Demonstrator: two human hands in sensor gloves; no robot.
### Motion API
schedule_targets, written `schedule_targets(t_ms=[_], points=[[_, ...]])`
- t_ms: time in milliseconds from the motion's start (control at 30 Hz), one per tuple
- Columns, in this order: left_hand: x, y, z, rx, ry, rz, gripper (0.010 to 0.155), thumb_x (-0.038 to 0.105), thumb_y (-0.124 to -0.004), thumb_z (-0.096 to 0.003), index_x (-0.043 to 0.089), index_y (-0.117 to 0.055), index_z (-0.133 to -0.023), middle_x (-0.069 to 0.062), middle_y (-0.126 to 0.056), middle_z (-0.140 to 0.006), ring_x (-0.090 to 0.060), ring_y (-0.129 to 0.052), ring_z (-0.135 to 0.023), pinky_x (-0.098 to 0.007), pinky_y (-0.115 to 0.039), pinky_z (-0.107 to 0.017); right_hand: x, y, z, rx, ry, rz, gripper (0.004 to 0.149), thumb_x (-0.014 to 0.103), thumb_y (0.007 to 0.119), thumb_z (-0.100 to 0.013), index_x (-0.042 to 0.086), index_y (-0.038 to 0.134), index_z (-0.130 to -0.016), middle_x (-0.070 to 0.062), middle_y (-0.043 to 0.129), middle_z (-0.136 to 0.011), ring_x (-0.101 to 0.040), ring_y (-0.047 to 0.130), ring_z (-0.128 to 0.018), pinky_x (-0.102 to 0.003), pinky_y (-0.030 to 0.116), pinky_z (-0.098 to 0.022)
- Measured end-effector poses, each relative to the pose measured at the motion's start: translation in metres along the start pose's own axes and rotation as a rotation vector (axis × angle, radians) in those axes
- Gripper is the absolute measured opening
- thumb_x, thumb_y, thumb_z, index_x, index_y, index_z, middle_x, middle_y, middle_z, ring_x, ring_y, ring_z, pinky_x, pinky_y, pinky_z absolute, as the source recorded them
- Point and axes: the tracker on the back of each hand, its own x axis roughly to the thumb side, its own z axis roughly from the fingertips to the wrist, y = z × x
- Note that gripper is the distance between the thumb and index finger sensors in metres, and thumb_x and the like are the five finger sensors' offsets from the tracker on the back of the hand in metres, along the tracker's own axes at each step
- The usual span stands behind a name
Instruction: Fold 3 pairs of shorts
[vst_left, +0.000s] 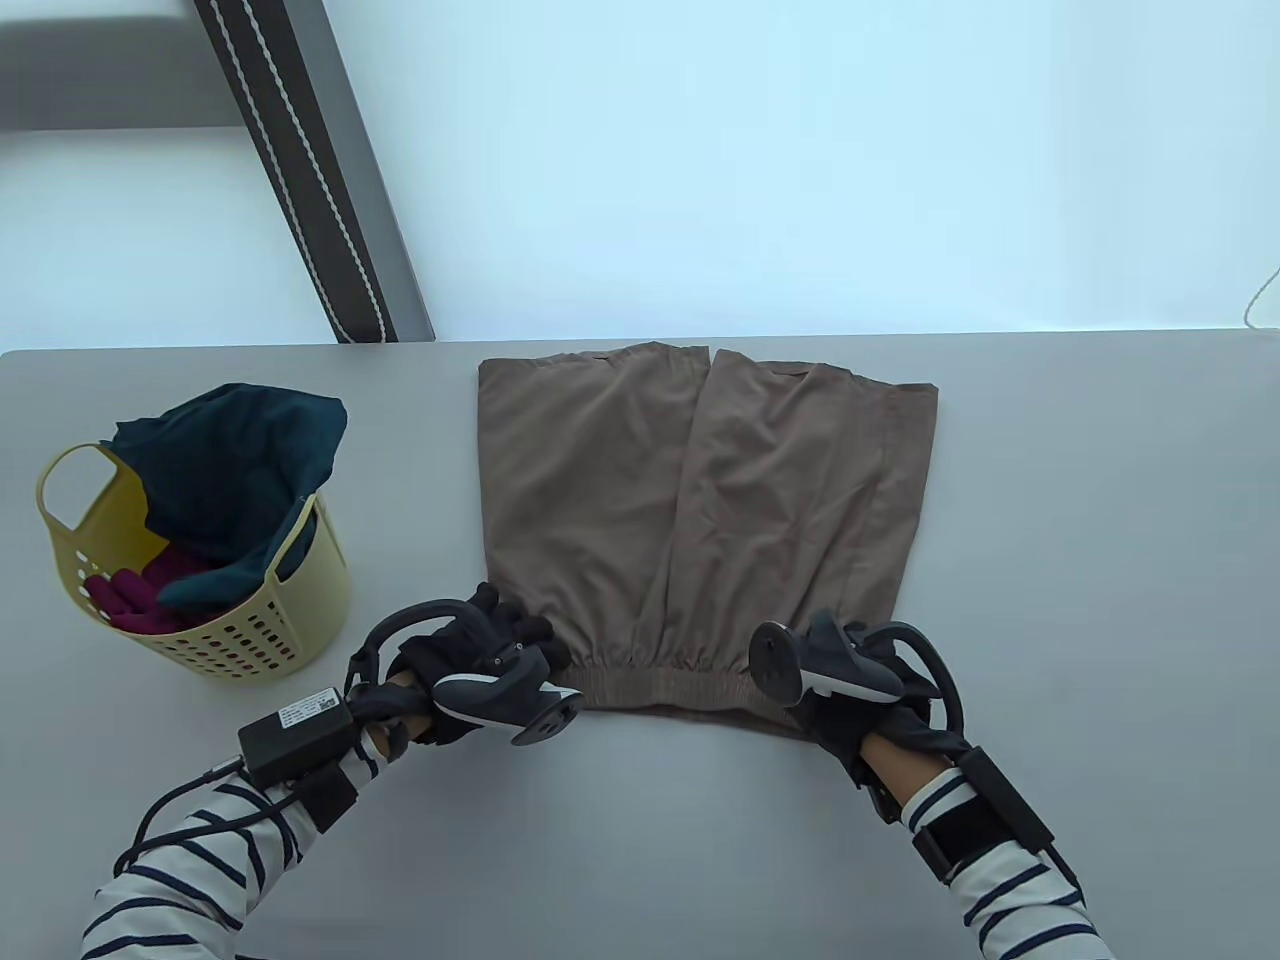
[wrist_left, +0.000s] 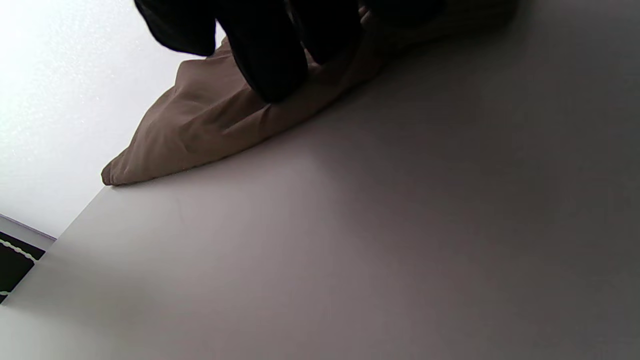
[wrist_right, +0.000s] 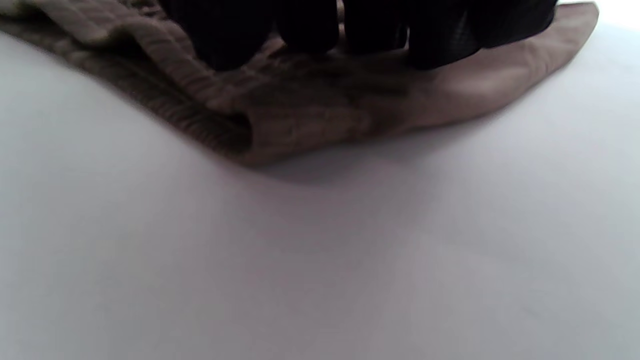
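On the table (vst_left: 1050, 560), both hands are pinching the brown shorts (vst_left: 700, 500) at the waistband corners: left hand (vst_left: 480, 670), right hand (vst_left: 850, 680), each grip closed on fabric.

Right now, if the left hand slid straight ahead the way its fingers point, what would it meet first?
Judging from the table view, the left hand points up and right, already touching the brown shorts at the waistband corner. Going on, it would only push into more of that fabric; the basket sits off to its left.
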Motion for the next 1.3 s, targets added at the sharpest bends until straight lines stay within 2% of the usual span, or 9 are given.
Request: schedule_targets(t_ms=[67, 433, 700, 833, 967, 1067, 1133, 1200, 1300], points=[[0.006, -0.001, 0.008, 0.011, -0.013, 0.002, 0.061, 0.035, -0.059, -0.0477, 0.030, -0.036, -0.104, 0.001, -0.062, -0.113, -0.025, -0.084, -0.101, -0.055, -0.066, -0.075, 0.003, 0.008, 0.002, 0.016, -0.006, 0.005, 0.055, 0.033, 0.059, -0.048, 0.009, 0.039, -0.094, -0.028, 0.036, -0.101, -0.053, 0.054, -0.089, -0.056, 0.061, -0.061], [0.080, -0.007, 0.085, 0.212, -0.153, -0.049, 0.058, 0.040, -0.058, -0.0489, 0.026, -0.044, -0.103, -0.002, -0.069, -0.106, -0.027, -0.086, -0.096, -0.058, -0.065, -0.074, 0.040, 0.035, 0.071, -0.061, -0.187, 0.270, 0.051, 0.042, 0.073, -0.040, 0.012, 0.068, -0.081, -0.026, 0.070, -0.084, -0.041, 0.089, -0.069, -0.042, 0.086, -0.045], [0.081, -0.011, 0.087, 0.229, -0.126, -0.003, 0.056, 0.040, -0.057, -0.0493, 0.027, -0.044, -0.102, -0.001, -0.068, -0.105, -0.026, -0.085, -0.096, -0.057, -0.066, -0.074, 0.046, 0.035, 0.070, -0.043, -0.178, 0.292, 0.051, 0.041, 0.074, -0.039, 0.010, 0.070, -0.079, -0.027, 0.073, -0.081, -0.041, 0.092, -0.066, -0.042, 0.087, -0.043], [0.055, 0.002, 0.074, 0.225, -0.088, 0.039, 0.053, 0.043, -0.054, -0.0489, 0.033, -0.048, -0.101, 0.002, -0.069, -0.107, -0.028, -0.084, -0.098, -0.058, -0.063, -0.075, 0.040, 0.010, 0.055, 0.089, -0.127, 0.205, 0.055, 0.048, 0.071, -0.042, 0.011, 0.067, -0.083, -0.024, 0.071, -0.088, -0.046, 0.085, -0.073, -0.048, 0.082, -0.048], [0.015, 0.009, 0.046, 0.210, 0.121, 0.094, 0.073, 0.047, -0.050, -0.0490, 0.015, -0.022, -0.108, -0.019, -0.058, -0.114, -0.039, -0.079, -0.099, -0.064, -0.061, -0.073, 0.028, -0.038, 0.026, -0.200, 0.055, -0.035, 0.059, 0.047, 0.064, -0.047, 0.002, 0.067, -0.084, -0.036, 0.070, -0.086, -0.054, 0.087, -0.068, -0.052, 0.083, -0.043], [-0.005, -0.001, 0.015, 0.041, 0.224, 0.093, 0.087, 0.049, -0.045, -0.0487, -0.003, -0.003, -0.104, -0.029, -0.051, -0.115, -0.044, -0.077, -0.100, -0.067, -0.059, -0.072, 0.021, -0.061, -0.015, -0.114, 0.160, -0.133, 0.066, 0.048, 0.063, -0.047, -0.004, 0.063, -0.088, -0.039, 0.079, -0.076, -0.050, 0.097, -0.057, -0.048, 0.088, -0.035], [-0.011, -0.011, 0.000, -0.061, 0.254, 0.075, 0.082, 0.048, -0.043, -0.0485, -0.002, -0.014, -0.107, -0.028, -0.054, -0.114, -0.042, -0.080, -0.098, -0.066, -0.061, -0.071, 0.018, -0.062, -0.038, -0.005, 0.230, -0.165, 0.070, 0.049, 0.062, -0.047, -0.007, 0.061, -0.090, -0.037, 0.086, -0.069, -0.045, 0.103, -0.050, -0.045, 0.091, -0.029], [-0.012, -0.022, -0.007, -0.141, 0.261, 0.060, 0.067, 0.045, -0.043, -0.0486, 0.014, -0.050, -0.108, -0.027, -0.056, -0.114, -0.042, -0.082, -0.097, -0.066, -0.062, -0.071, 0.013, -0.053, -0.064, 0.159, 0.314, -0.221, 0.076, 0.051, 0.060, -0.047, -0.009, 0.057, -0.094, -0.039, 0.086, -0.068, -0.045, 0.103, -0.049, -0.044, 0.091, -0.027], [-0.002, -0.026, -0.002, -0.146, 0.268, 0.004, 0.064, 0.046, -0.046, -0.0486, 0.015, -0.052, -0.104, -0.021, -0.065, -0.112, -0.036, -0.090, -0.093, -0.062, -0.067, -0.070, 0.008, -0.043, -0.085, 0.184, 0.431, -0.267, 0.082, 0.054, 0.059, -0.046, -0.012, 0.048, -0.094, -0.053, 0.074, -0.065, -0.058, 0.094, -0.048, -0.051, 0.088, -0.030]])
